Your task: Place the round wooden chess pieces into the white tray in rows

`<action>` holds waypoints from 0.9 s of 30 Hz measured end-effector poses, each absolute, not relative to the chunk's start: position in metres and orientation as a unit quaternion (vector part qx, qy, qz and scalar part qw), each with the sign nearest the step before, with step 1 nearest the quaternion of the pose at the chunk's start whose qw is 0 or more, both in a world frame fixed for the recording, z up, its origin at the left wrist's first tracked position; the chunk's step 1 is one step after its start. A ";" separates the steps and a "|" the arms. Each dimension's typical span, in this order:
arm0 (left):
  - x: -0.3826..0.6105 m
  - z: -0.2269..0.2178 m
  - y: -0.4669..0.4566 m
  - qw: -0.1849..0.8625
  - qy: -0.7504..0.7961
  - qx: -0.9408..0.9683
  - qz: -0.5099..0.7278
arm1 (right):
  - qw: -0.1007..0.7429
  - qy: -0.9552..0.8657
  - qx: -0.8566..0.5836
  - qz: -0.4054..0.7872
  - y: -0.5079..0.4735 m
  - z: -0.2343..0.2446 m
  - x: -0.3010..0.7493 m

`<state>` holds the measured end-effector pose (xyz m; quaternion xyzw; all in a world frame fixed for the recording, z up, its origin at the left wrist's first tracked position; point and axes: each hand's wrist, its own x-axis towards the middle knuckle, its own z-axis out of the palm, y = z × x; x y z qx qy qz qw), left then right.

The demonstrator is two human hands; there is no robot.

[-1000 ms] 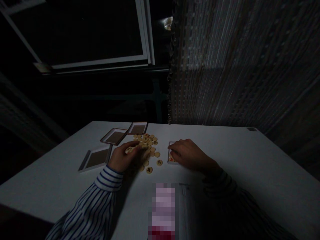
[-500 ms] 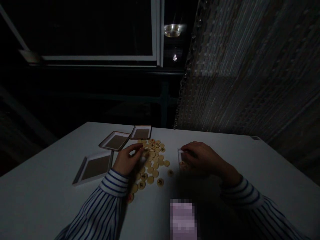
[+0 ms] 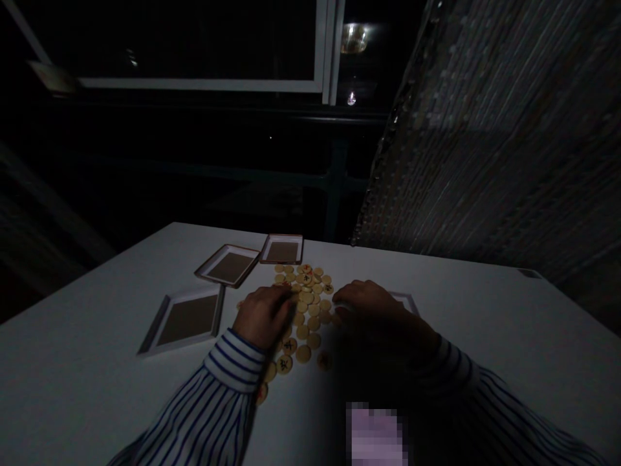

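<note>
Round wooden Chinese chess pieces lie in a loose heap mid-table, several showing red or black characters. At the heap's left edge is my left hand, its fingers bent over the pieces and its thumb apart from them; no piece shows in its grasp. My right hand reaches in from the other side, palm down, fingers curved and parted from the thumb, close to the right-hand pieces. A shallow tray is mostly hidden behind my right hand and wrist.
Three shallow trays with grey-brown bottoms stand left of the heap: a near tray, a middle tray and a far tray. A blurred-out pinkish thing is at the near edge. A string curtain hangs beyond the white table.
My right hand has moved left from over the right-hand tray to the heap's right edge. My left hand has shifted slightly right, further over the pieces. The view has turned a little.
</note>
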<state>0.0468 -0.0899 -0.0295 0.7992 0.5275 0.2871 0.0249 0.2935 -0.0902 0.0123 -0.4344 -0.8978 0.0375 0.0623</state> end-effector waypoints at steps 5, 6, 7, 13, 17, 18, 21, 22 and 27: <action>0.052 -0.029 -0.093 0.044 0.534 0.799 0.274 | 0.046 -0.908 -0.416 0.035 -0.085 -0.001 0.294; 0.052 -0.029 -0.093 0.047 0.535 0.798 0.273 | 0.039 -0.908 -0.416 0.035 -0.085 -0.003 0.294; 0.052 -0.029 -0.093 0.051 0.536 0.797 0.274 | 0.032 -0.908 -0.417 0.033 -0.085 -0.004 0.295; 0.049 -0.027 -0.096 0.082 0.547 0.763 0.335 | 0.019 -0.905 -0.425 0.026 -0.087 -0.005 0.296; 0.049 -0.021 -0.099 0.132 0.551 0.737 0.369 | 0.009 -0.910 -0.413 0.028 -0.088 -0.006 0.298; 0.050 -0.019 -0.100 0.145 0.554 0.731 0.373 | 0.007 -0.912 -0.409 0.028 -0.088 -0.006 0.298; 0.055 -0.011 -0.103 0.181 0.567 0.711 0.374 | 0.006 -0.911 -0.412 0.026 -0.089 -0.001 0.298; 0.059 -0.007 -0.104 0.186 0.570 0.713 0.364 | 0.009 -0.909 -0.415 0.023 -0.090 0.002 0.298; 0.080 0.009 -0.104 0.135 0.564 0.767 0.275 | 0.020 -0.900 -0.435 0.014 -0.094 0.014 0.299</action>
